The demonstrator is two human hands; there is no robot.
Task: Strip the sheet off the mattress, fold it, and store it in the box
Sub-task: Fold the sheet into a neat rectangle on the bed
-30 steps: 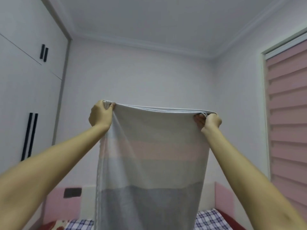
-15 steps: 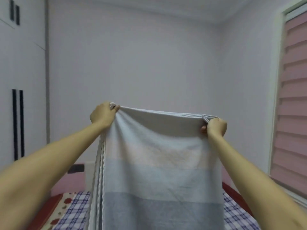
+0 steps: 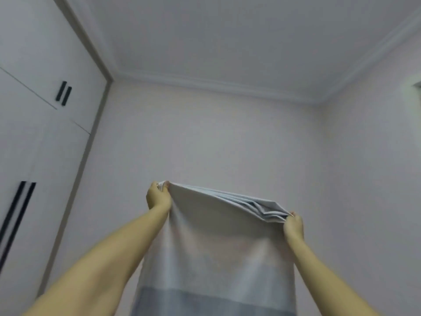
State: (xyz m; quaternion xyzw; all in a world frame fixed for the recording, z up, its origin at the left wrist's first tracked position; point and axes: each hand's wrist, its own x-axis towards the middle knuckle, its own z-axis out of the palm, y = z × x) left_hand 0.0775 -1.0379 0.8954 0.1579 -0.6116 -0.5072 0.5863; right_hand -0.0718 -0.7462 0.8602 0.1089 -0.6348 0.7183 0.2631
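Note:
A striped sheet (image 3: 218, 247), pale with pink and grey bands, hangs folded in several layers from both raised hands in front of me. My left hand (image 3: 158, 197) pinches its top left corner. My right hand (image 3: 293, 226) pinches the top right corner, a little lower, where the layers bunch together. The top edge sags slightly between the hands. The sheet's lower part runs out of the bottom of the frame. Neither the mattress nor the box is in view.
A white wardrobe (image 3: 34, 156) with black handles fills the left side. A plain wall (image 3: 227, 144) stands ahead and the ceiling (image 3: 227, 37) fills the top. A window frame edge (image 3: 418, 85) shows at far right.
The view has tilted up, so the bed and the pink blind have dropped out of sight. Both hands keep their hold on the sheet's top corners; the right hand now sits lower than the left.

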